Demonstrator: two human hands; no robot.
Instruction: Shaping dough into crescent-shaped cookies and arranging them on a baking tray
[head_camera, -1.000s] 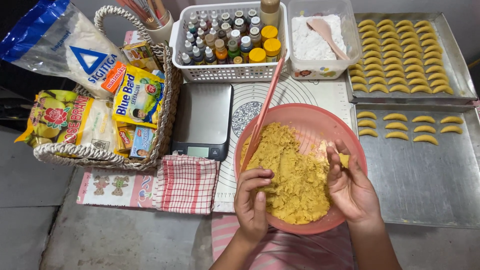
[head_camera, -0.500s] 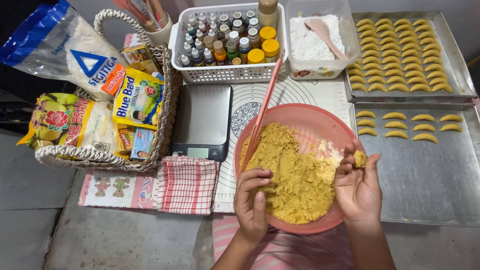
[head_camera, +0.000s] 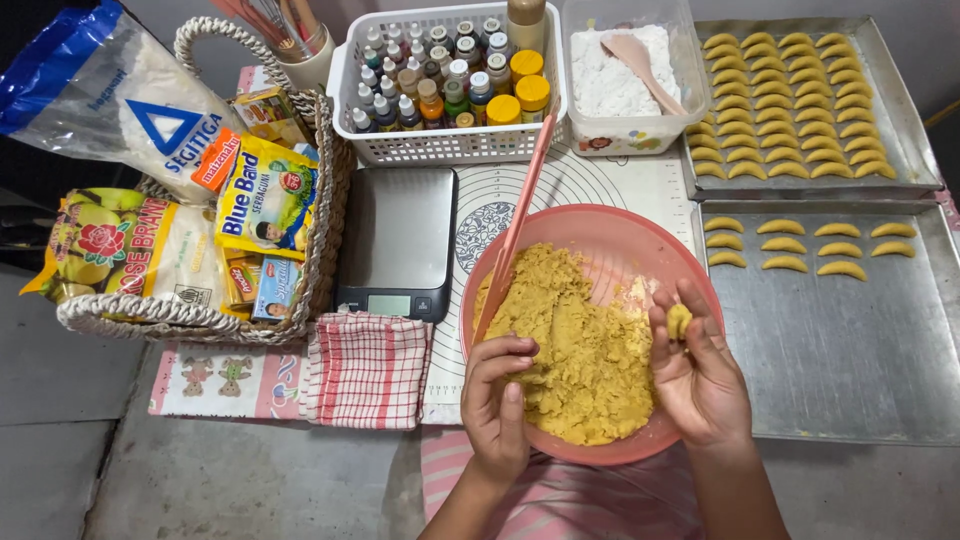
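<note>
A pink bowl (head_camera: 640, 235) holds a mound of yellow dough (head_camera: 575, 345), with a pink spatula (head_camera: 515, 235) leaning on its left rim. My right hand (head_camera: 700, 375) sits over the bowl's right edge and pinches a small lump of dough (head_camera: 679, 320) in its fingertips. My left hand (head_camera: 497, 400) rests at the bowl's near left rim, its fingers curled on the dough. To the right lies a metal tray (head_camera: 830, 350) with several crescent-shaped dough pieces (head_camera: 785, 245) along its far end.
A second tray (head_camera: 905, 100) full of crescents lies behind. At the back stand a tub of white flour (head_camera: 625, 75) and a white basket of small bottles (head_camera: 445, 90). A digital scale (head_camera: 397, 240), a checked cloth (head_camera: 365, 370) and a wicker basket of packets (head_camera: 200, 230) are on the left.
My right hand has lifted a small lump of dough out of the mound and drawn it towards the bowl's right rim. My left hand stays at the near rim.
</note>
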